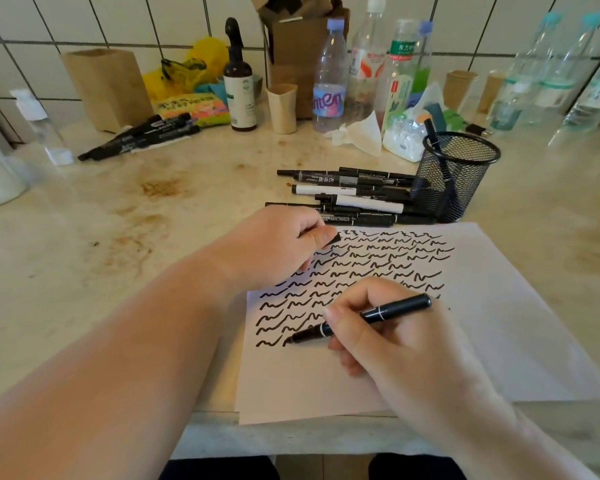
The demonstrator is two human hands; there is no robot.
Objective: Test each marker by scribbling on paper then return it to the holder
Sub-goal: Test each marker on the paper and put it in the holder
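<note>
Right hand [378,327] is gripping an uncapped black marker [361,318], its tip touching the white paper sheet [499,341] at the lowest row of scribbles. Left hand [278,240] is pinching what looks like its black cap [329,237]. Many rows are already filling the page; a pile of black markers [347,195] is lying beside the black wire-mesh holder [458,174], which seems to hold just one, so I judge most returns are remaining.

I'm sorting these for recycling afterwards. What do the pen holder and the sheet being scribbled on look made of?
The pen holder looks like black metal wire mesh: you can see through its grid wall, under a solid rim. The sheet looks like plain white matte paper, thin and flat, taking ink marks with no gloss.
</note>
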